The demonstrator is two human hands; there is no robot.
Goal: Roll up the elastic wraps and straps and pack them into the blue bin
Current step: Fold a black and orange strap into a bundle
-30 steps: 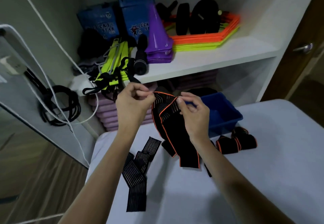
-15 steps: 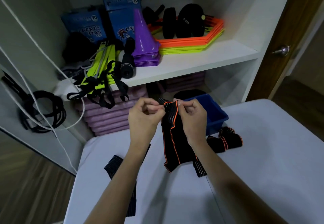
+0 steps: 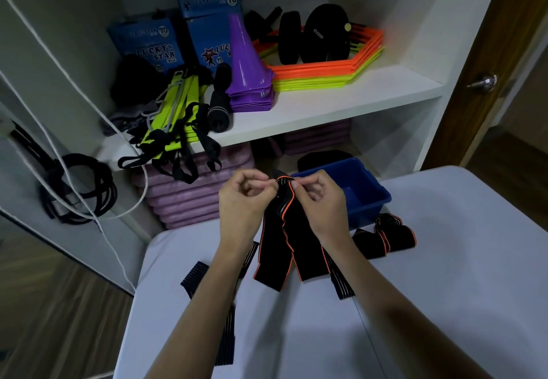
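A black elastic wrap with orange edging [image 3: 289,242] hangs from both hands above the white table [image 3: 444,275]. My left hand [image 3: 244,198] and my right hand [image 3: 318,201] pinch its top end close together, fingers curled. Its lower ends trail on the table. The blue bin [image 3: 369,198] stands just behind my right hand at the table's far edge. Two more black wraps with orange trim [image 3: 385,238] lie in front of the bin. A black striped strap [image 3: 195,278] lies by my left forearm, and another striped strap [image 3: 342,285] shows under my right forearm.
Behind the table is a white shelf [image 3: 341,106] with purple cones [image 3: 249,76], orange and yellow hexagon rings [image 3: 326,73], black discs and yellow-green straps. Purple mats [image 3: 189,198] are stacked below. A coiled black cable [image 3: 80,189] hangs at left. A wooden door [image 3: 486,82] is at right.
My hands have drawn closer together on the wrap's top end. The wrap hangs narrower and more bunched than a second ago, and the camera view has shifted.
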